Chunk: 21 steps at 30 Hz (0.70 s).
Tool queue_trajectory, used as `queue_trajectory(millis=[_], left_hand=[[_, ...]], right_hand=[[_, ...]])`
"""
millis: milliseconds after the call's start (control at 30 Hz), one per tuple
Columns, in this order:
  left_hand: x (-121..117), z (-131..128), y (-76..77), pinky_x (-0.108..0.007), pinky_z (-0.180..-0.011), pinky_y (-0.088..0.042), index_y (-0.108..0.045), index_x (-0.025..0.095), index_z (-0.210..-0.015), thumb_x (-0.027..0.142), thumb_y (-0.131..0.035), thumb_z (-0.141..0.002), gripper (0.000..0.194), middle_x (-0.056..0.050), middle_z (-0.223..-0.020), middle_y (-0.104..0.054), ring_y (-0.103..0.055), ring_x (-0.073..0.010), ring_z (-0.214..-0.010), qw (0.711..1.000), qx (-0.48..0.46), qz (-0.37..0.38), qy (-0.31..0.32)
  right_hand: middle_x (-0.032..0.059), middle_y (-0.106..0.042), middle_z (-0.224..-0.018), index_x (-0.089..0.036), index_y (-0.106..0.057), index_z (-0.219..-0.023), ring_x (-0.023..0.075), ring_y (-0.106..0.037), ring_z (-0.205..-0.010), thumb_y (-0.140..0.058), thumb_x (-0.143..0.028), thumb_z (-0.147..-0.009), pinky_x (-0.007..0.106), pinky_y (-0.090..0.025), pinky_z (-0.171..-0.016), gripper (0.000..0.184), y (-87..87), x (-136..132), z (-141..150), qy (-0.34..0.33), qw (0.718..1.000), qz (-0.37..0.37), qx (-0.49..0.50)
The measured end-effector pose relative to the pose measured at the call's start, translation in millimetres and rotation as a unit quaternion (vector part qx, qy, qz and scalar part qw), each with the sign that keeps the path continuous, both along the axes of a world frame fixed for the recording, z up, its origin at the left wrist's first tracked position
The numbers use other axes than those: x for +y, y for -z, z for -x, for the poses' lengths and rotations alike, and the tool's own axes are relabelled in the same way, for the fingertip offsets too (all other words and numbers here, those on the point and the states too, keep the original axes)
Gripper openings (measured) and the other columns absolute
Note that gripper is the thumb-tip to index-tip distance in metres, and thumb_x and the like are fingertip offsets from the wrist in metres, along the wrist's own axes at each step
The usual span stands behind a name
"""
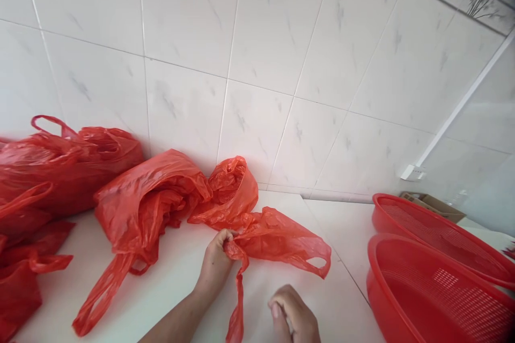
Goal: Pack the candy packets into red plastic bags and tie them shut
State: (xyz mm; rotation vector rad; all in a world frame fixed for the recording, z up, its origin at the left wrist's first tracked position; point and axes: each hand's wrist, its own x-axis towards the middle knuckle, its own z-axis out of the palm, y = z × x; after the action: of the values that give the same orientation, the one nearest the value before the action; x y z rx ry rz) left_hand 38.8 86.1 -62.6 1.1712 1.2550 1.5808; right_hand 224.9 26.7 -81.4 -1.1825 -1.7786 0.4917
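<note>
Red plastic, thin and crumpled, bunches at the tips of the left hand, whose thumb and forefinger are clamped on the gathered part of a carrier bag. From that pinch the bag spreads rightward toward the seam in the white surface, its handle loop at the far end, while a narrow strip hangs toward the front edge. The right hand is near the front edge, apart from the bag and below its loop; its fingers are loosely curled, and I cannot tell whether their tips meet.

Judging by the grip, the step in hand is steadying the bag at its gather. Working it with both hands would call for the right fingers to part and reach up to the strip or loop.

Behind the pinch, a crumpled bag sits by the surface's back edge. More bags heap toward the left, and two red baskets stand beyond the seam.
</note>
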Motion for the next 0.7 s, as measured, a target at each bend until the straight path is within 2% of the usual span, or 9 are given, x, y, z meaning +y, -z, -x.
queue_trajectory(millis=[67, 133, 267, 333, 400, 467, 567, 633, 700], left_hand=[[-3.7, -2.2, -2.6, -0.023, -0.063, -0.039, -0.042, 0.021, -0.064, 0.011, -0.046, -0.061, 0.011, 0.003, -0.081, -0.061, -0.054, -0.0136, -0.071, 1.000, 0.000, -0.008, 0.022], [-7.3, -4.5, -5.7, -0.023, -0.061, -0.039, -0.043, 0.021, -0.068, 0.012, -0.046, -0.064, 0.011, 0.003, -0.074, -0.058, -0.052, -0.0129, -0.067, 0.999, -0.002, -0.019, 0.043], [-14.4, -10.9, -13.7, -0.024, -0.069, -0.044, -0.050, 0.021, -0.082, 0.006, -0.050, -0.058, 0.028, 0.001, -0.084, -0.061, -0.058, -0.0154, -0.082, 0.994, -0.012, -0.041, 0.100], [-14.9, -12.4, -16.9, -0.025, -0.070, -0.046, -0.053, 0.021, -0.086, 0.005, -0.054, -0.054, 0.035, -0.001, -0.090, -0.062, -0.059, -0.0181, -0.088, 0.991, -0.020, -0.039, 0.127], [-10.5, -7.7, -19.2, -0.027, -0.066, -0.047, -0.054, 0.020, -0.087, 0.006, -0.057, -0.054, 0.035, -0.002, -0.087, -0.064, -0.061, -0.0187, -0.081, 0.990, -0.037, -0.025, 0.131], [-1.7, 6.8, -22.1, -0.028, -0.063, -0.048, -0.052, 0.020, -0.089, 0.009, -0.057, -0.057, 0.035, -0.003, -0.085, -0.064, -0.061, -0.0165, -0.071, 0.993, -0.063, -0.006, 0.096], [9.3, 42.7, -35.3, -0.028, -0.062, -0.048, -0.048, 0.019, -0.093, 0.012, -0.054, -0.059, 0.035, -0.004, -0.088, -0.063, -0.060, -0.0138, -0.066, 0.995, -0.099, 0.013, -0.001], [5.1, 62.8, -53.4, -0.028, -0.065, -0.048, -0.048, 0.019, -0.094, 0.013, -0.054, -0.061, 0.034, -0.005, -0.093, -0.062, -0.061, -0.0148, -0.074, 0.992, -0.107, 0.006, -0.071], [-12.8, 66.6, -76.1, -0.024, -0.071, -0.047, -0.050, 0.022, -0.094, 0.014, -0.056, -0.066, 0.030, -0.002, -0.098, -0.059, -0.059, -0.0131, -0.085, 0.984, -0.088, -0.034, -0.149]], right_hand=[[0.0043, -0.057, -0.074, -0.020, -0.056, -0.075, 0.0167, -0.054, -0.068, -0.035, -0.031, -0.092, 0.028, -0.041, -0.065, 0.029, -8.7, 20.4, 9.2, 0.014, 0.994, -0.077, -0.081], [0.0072, -0.061, -0.077, -0.019, -0.060, -0.081, 0.0199, -0.056, -0.075, -0.031, -0.026, -0.093, 0.033, -0.043, -0.071, 0.032, -17.7, 47.8, 12.4, 0.074, 0.983, -0.093, -0.138], [0.0086, -0.064, -0.081, -0.017, -0.061, -0.087, 0.0209, -0.058, -0.075, -0.029, -0.015, -0.088, 0.034, -0.045, -0.072, 0.032, -24.4, 87.2, 8.6, 0.095, 0.980, -0.067, -0.160], [0.0079, -0.065, -0.085, -0.018, -0.060, -0.093, 0.0193, -0.060, -0.074, -0.029, -0.014, -0.087, 0.030, -0.046, -0.066, 0.032, -23.2, 92.3, 4.1, 0.091, 0.982, -0.041, -0.159], [0.0069, -0.066, -0.085, -0.019, -0.060, -0.097, 0.0192, -0.061, -0.072, -0.034, -0.018, -0.087, 0.028, -0.045, -0.060, 0.028, -22.1, 91.2, -1.1, 0.094, 0.982, -0.011, -0.164], [0.0067, -0.066, -0.083, -0.021, -0.060, -0.096, 0.0209, -0.062, -0.072, -0.040, -0.025, -0.086, 0.029, -0.044, -0.060, 0.023, -22.1, 88.4, -5.7, 0.108, 0.978, 0.024, -0.175], [0.0072, -0.066, -0.080, -0.021, -0.061, -0.088, 0.0230, -0.062, -0.072, -0.046, -0.032, -0.084, 0.030, -0.042, -0.059, 0.019, -23.6, 86.5, -9.7, 0.133, 0.970, 0.080, -0.186], [0.0068, -0.066, -0.081, -0.022, -0.060, -0.087, 0.0226, -0.062, -0.071, -0.047, -0.034, -0.083, 0.030, -0.042, -0.057, 0.018, -24.6, 86.9, -10.2, 0.138, 0.968, 0.107, -0.182], [0.0071, -0.066, -0.088, -0.024, -0.060, -0.094, 0.0227, -0.063, -0.076, -0.047, -0.036, -0.083, 0.029, -0.042, -0.059, 0.021, -25.0, 87.6, -9.3, 0.133, 0.967, 0.123, -0.177]])
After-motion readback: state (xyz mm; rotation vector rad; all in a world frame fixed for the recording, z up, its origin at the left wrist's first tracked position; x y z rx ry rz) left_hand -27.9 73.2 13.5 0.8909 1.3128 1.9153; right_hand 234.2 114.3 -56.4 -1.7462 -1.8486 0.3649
